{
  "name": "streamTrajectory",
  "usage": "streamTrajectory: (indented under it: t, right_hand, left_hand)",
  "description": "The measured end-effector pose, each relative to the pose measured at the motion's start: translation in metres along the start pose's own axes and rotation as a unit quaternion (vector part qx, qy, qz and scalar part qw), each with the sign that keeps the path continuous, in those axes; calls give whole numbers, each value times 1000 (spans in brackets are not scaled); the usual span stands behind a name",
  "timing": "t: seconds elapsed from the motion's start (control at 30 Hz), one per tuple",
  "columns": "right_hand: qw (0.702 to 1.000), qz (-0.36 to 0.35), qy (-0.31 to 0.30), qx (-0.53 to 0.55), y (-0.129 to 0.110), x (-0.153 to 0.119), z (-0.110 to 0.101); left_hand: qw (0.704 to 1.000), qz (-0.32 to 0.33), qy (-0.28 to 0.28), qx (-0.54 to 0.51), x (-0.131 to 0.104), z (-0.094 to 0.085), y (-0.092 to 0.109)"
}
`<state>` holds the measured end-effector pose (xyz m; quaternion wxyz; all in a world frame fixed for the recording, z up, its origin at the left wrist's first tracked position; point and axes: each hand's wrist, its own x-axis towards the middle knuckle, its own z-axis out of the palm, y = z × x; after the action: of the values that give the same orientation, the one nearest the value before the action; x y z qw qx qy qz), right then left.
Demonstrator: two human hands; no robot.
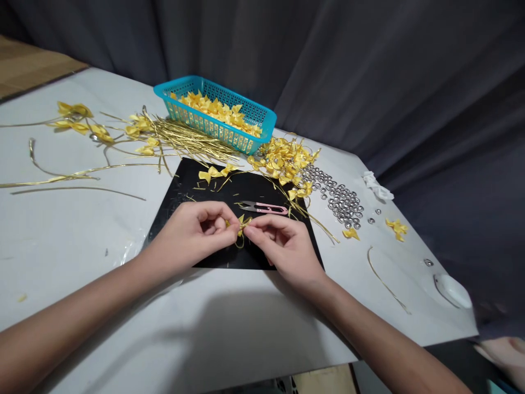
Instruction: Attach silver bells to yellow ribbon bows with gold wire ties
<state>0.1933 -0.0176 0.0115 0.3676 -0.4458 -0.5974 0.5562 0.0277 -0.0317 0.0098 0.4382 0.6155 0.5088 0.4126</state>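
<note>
Over the black mat [188, 186], my left hand [205, 227] pinches a small yellow ribbon bow [241, 221] with gold cord on it. From the other side my right hand [281, 238] grips the same piece, its thumb and forefinger pressed together on the gold cord. A thin loop of cord hangs just below the fingertips. Part of the bow is hidden by my fingers. Pink-handled thread snips [266, 208] lie on the mat right behind my hands. Yellow bows [213, 174] and cord scraps are scattered near the mat's far edge.
A blue basket [164, 90] of yellow bows stands at the back, with a bundle of gold cords [192, 139] before it. Right of it are a pile of yellow bows [287, 156], silver rings [344, 205] and a white dish [453, 291]. Loose cords lie left.
</note>
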Motion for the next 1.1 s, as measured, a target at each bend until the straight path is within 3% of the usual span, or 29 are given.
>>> streamTrajectory:
  t: [0.17,0.5,0.77,1.1]
  right_hand:
    - [998,13,-53,-35,-7,-1,-5]
    - [995,-36,19,-90,3,-1,3]
    - [994,-44,-27,-94,-5,-2,-1]
    - [991,-49,-19,-120,-11,-3,-9]
  left_hand:
    - [1000,16,12,11,-1,-1,-1]
    - [1000,10,9,7,0,-2,-1]
    - [999,19,16,21,-1,-2,-2]
    - [999,15,10,31,-2,-2,-1]
